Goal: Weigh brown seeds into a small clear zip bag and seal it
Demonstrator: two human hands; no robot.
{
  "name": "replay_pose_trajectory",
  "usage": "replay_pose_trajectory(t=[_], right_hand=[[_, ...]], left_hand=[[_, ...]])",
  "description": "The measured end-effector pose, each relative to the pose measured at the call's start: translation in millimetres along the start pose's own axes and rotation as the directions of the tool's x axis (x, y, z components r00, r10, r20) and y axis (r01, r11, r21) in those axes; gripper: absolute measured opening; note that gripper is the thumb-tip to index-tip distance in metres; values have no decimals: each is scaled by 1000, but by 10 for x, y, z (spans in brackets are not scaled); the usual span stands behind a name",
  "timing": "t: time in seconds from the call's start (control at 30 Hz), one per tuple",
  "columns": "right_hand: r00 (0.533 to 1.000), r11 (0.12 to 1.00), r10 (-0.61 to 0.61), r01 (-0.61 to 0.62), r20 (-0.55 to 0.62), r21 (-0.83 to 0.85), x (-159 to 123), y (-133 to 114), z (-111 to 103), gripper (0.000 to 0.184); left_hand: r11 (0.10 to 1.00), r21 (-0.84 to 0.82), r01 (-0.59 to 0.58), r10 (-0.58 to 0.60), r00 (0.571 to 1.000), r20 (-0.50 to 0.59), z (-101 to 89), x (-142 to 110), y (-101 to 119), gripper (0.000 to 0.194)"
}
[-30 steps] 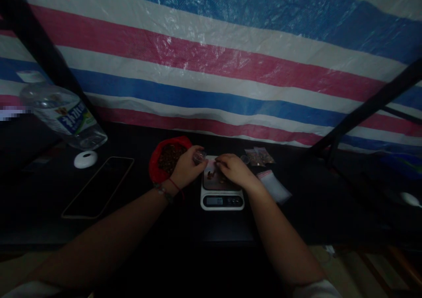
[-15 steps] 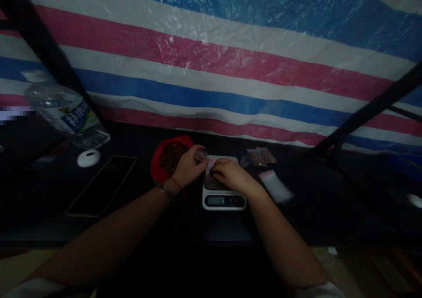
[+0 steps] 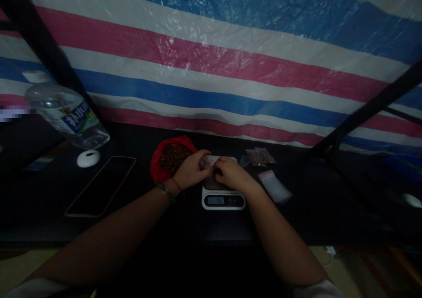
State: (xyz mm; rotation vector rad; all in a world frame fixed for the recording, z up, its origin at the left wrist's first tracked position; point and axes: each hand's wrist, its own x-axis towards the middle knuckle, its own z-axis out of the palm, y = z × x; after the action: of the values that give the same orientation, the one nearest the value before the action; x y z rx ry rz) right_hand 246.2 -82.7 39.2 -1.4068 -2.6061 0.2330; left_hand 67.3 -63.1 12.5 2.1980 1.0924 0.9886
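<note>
My left hand (image 3: 191, 171) is closed round a small clear cup (image 3: 205, 161) and tips it toward the scale. My right hand (image 3: 231, 174) lies curled over the white digital kitchen scale (image 3: 223, 197), its fingers pinched at a small clear bag on the pan. What the bag holds is too dark to make out. A red plastic bag (image 3: 161, 159) full of small dark brown bits stands open just left of my left hand.
Filled small zip bags (image 3: 260, 156) and empty ones (image 3: 275, 187) lie right of the scale. A phone (image 3: 100, 186), a white round disc (image 3: 88, 158) and a tilted water bottle (image 3: 67, 115) sit at the left. A striped tarpaulin (image 3: 211, 69) hangs behind the dark table.
My left hand has moved right and tipped the cup toward the scale. My right hand has drawn closer to it, so both hands now meet over the pan.
</note>
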Motion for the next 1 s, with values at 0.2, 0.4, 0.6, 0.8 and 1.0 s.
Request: replay_pose_trajectory(t=[0.2, 0.4, 0.6, 0.8, 1.0], right_hand=[[988, 976, 19, 15, -153, 218, -28, 41, -38, 15], [931, 854, 47, 151, -362, 499, -59, 4, -139, 16], [932, 838, 15, 187, -363, 513, -49, -121, -127, 17], [938, 859, -10, 185, -347, 477, -61, -130, -160, 14], [956, 884, 32, 110, -292, 455, -196, 83, -270, 12]], left_hand=[[1000, 23, -8, 8, 1000, 21, -15, -1, 27, 44], [996, 29, -86, 82, 990, 115, -8, -15, 107, 42], [994, -47, -98, 103, 987, 123, 31, -27, 173, 33], [992, -93, -86, 90, 995, 46, 48, -28, 154, 45], [995, -97, -28, 29, 999, 12, 22, -30, 92, 52]])
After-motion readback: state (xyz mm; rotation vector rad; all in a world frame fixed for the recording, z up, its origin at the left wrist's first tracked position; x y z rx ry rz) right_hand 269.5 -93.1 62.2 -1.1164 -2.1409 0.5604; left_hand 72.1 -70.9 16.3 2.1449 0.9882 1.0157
